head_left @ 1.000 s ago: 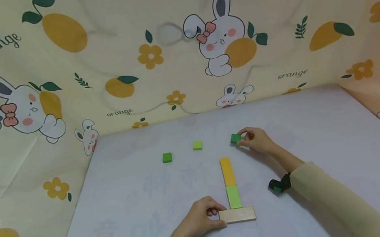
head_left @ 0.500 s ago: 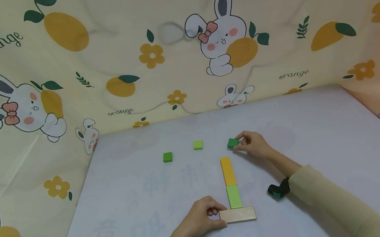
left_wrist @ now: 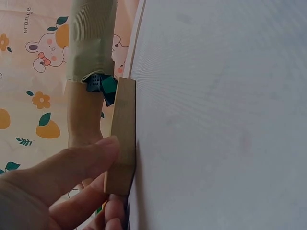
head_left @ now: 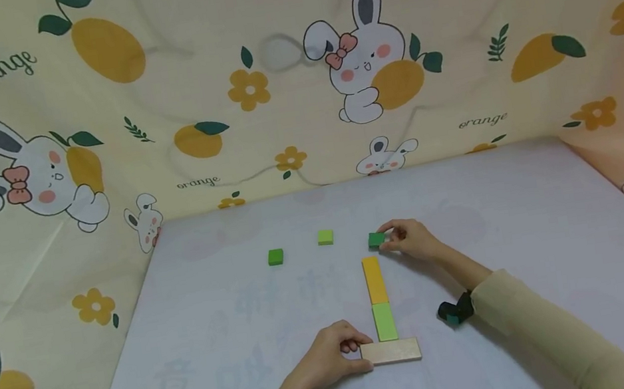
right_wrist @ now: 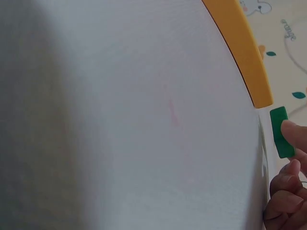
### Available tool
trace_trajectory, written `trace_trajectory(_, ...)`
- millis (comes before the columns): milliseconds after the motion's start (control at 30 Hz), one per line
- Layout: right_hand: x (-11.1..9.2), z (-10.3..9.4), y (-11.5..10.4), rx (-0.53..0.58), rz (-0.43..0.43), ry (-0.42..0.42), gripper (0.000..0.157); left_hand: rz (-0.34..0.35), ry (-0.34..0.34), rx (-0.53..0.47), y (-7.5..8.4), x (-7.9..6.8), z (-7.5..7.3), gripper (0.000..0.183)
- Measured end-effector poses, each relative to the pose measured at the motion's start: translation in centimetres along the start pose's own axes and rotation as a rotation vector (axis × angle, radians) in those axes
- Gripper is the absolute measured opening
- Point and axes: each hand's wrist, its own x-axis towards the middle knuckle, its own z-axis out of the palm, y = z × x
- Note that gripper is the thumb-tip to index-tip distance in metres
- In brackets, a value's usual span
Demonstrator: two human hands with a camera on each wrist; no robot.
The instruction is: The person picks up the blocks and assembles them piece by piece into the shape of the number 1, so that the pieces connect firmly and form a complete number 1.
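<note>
My right hand [head_left: 412, 238] pinches a small dark green block [head_left: 376, 239] between thumb and fingers, just beyond the far end of a yellow block [head_left: 374, 280]. In the right wrist view the green block [right_wrist: 282, 132] appears close to the yellow block's end [right_wrist: 242, 50], with a small gap between them. A light green block [head_left: 385, 322] joins the yellow one in a line. Across its near end lies a plain wooden block [head_left: 391, 352]. The left hand [head_left: 332, 355] holds this wooden block by its left end, thumb in front, as the left wrist view also shows [left_wrist: 123, 139].
Two small square blocks lie farther back on the white table [head_left: 197, 319]: a green one [head_left: 275, 257] and a light green one [head_left: 325, 237]. A cloth printed with rabbits and oranges [head_left: 179, 73] rises behind the table and along its sides.
With the dark green block pinched, my right hand has moved left and slightly nearer, over to the yellow block's far end. My left hand has stayed on the wooden block.
</note>
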Motion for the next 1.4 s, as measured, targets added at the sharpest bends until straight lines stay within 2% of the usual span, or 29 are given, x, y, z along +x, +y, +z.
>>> trace_trajectory(167, 0.3, -0.3, 0.0, -0.037, -0.026, -0.057, 0.038, -0.002, 0.001, 0.008, 0.2, 0.1, 0.0, 0.028)
trace_trajectory(333, 0.4, -0.7, -0.2, -0.029, -0.057, -0.135, 0.038, -0.004, 0.001, 0.017, 0.2, 0.1, 0.0, 0.028)
trace_trajectory(633, 1.2, -0.9, -0.3, -0.072, -0.101, -0.25, 0.036, -0.01, -0.005, -0.015, 0.1, -0.1, 0.0, 0.028)
trace_trajectory(1000, 1.5, -1.2, -0.4, -0.087, -0.114, -0.312, 0.037, -0.004, 0.001, -0.008, 0.1, 0.0, -0.1, 0.028)
trace_trajectory(1400, 1.2, -1.4, -0.1, -0.057, -0.126, -0.311, 0.039, -0.018, -0.01, -0.011, 0.2, 0.1, -0.1, 0.028)
